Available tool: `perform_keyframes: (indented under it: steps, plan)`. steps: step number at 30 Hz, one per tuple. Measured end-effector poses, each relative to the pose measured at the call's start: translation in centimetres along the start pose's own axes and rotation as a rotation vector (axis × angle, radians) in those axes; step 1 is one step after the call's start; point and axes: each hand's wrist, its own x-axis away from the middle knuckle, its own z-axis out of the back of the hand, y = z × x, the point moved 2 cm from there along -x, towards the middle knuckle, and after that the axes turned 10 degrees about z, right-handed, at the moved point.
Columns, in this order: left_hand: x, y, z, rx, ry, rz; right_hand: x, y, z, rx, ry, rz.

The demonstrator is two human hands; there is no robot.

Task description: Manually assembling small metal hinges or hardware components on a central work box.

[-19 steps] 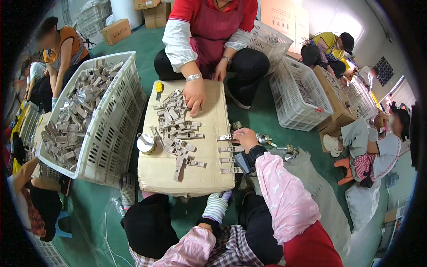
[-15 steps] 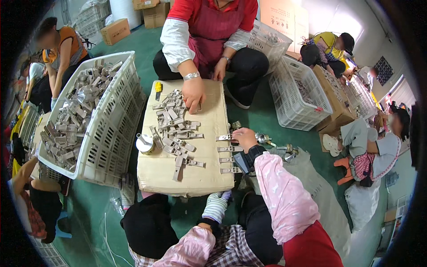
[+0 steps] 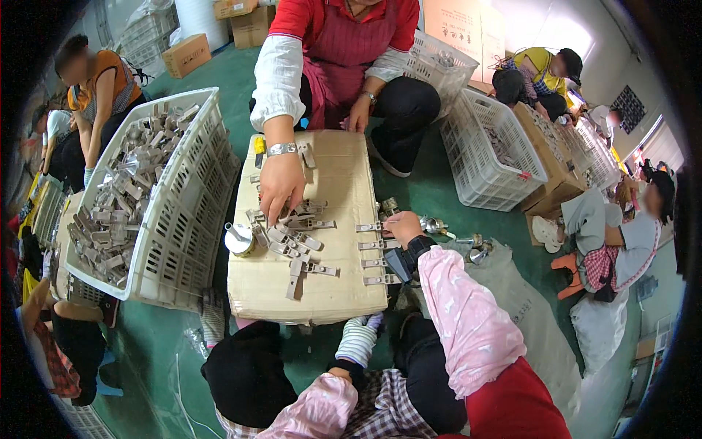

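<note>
Right of centre, four grey clips [image 3: 373, 263] already line the desk [image 3: 336, 296] — our right hand [image 3: 403, 229] pinches the topmost. The loose pile [image 3: 295, 240] just left of centre seems left to do. Whether our gloved left hand [image 3: 357, 342], lower centre, grips anything, we cannot tell.

From the wearer's head, a wide fisheye view faces down onto the near, tan rectangular cardboard-topped desk [image 3: 342, 293].
</note>
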Motion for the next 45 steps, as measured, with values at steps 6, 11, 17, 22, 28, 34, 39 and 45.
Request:
perform_keyframes:
  steps: [6,11,17,22,28,34,39,45]
  plan:
    - [-0.8,-1.2,0.8,-0.124,0.043,-0.104,0.3,0.8,-0.8,0.08,0.089,0.004]
    - [-1.2,-1.1,-0.2,-0.12,0.011,-0.148,-0.9,3.1,1.0,0.294,0.065,0.037]
    - [-0.2,-0.1,0.2,-0.156,0.024,-0.171,2.0,-2.5,-0.3,0.629,0.336,0.551]
    - [-1.0,-0.8,0.0,-0.17,0.042,-0.118,8.4,-7.8,-7.2,0.576,-0.326,0.688]
    - [-4.1,-4.9,-0.1,-0.28,0.019,-0.076,11.8,-8.2,-12.1,0.808,-0.467,0.69]
    - [-3.8,-5.3,-0.1,-0.298,0.023,-0.044,12.6,-9.0,-10.1,0.901,-0.547,0.458]
    - [-3.6,-3.7,-0.5,-0.302,0.022,-0.039,12.4,-7.9,-11.8,0.839,-0.464,0.504]
    - [-3.5,-2.4,-0.3,-0.298,0.023,-0.018,11.8,-6.8,-12.7,0.774,-0.516,0.507]
